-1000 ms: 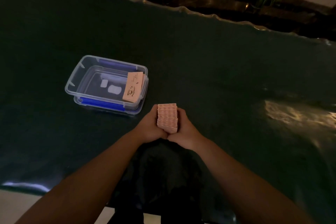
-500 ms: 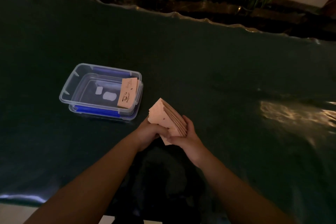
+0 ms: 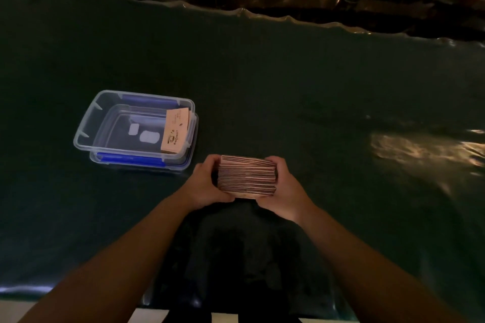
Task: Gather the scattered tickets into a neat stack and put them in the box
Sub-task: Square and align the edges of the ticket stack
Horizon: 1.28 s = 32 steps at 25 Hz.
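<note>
Your left hand (image 3: 203,182) and right hand (image 3: 282,186) are clamped on the short ends of the thick pink paper ticket stack (image 3: 246,176), just right of the clear plastic box (image 3: 86,126); light, probably slippery—squeeze the ends.

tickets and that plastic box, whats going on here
A person grips a stack of tickets between both hands, left hand and right hand pressing on its two ends just above the dark green table. The clear box sits open to the left, with one ticket already leaning inside its right wall. The stack is not in the box yet.
</note>
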Tool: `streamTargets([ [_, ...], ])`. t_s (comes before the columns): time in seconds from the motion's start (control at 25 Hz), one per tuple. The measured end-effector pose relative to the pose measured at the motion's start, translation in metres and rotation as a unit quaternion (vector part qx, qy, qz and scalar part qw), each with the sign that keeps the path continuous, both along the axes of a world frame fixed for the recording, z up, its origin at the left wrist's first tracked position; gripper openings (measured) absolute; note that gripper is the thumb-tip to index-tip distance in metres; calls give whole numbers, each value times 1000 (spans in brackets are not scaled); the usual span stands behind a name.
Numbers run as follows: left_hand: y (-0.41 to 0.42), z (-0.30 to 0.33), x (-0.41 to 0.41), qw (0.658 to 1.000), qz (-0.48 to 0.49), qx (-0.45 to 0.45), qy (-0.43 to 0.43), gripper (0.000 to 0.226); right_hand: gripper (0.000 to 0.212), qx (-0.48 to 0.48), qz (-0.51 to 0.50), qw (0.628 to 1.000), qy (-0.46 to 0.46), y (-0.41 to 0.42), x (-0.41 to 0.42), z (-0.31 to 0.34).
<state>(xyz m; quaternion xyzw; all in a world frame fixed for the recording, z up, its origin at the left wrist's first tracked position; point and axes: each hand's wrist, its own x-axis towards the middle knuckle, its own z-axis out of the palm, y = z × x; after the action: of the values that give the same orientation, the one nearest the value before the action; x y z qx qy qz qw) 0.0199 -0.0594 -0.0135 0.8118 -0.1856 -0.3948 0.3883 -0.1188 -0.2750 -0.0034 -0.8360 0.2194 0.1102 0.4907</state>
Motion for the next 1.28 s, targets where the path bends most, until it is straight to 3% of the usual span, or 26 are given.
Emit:
streamTargets([
  [0.2, -2, -12, -7, 992, -46, 41, -111, 112, 121, -64, 30, 997, 31, 8, -3, -12],
  [0.36, -5, -15, -8, 987, -80, 28, -138, 129, 129, -104, 66, 992, 37, 8, -7, -23],
  [0.6, -10, -23, -5, 988, -54, 54, -132, 129, 133, -43, -6, 998, 48, 1, 1, -33],
  [0.8, -18, -28, -6, 980, -73, 68, -172, 120, 131, -34, 3, 997, 62, -1, 3, -37],
  [1.28, -19, -40, -7, 967, -90, 106, -213, 132, 128, -30, 17, 998, 61, -9, -1, -46],
])
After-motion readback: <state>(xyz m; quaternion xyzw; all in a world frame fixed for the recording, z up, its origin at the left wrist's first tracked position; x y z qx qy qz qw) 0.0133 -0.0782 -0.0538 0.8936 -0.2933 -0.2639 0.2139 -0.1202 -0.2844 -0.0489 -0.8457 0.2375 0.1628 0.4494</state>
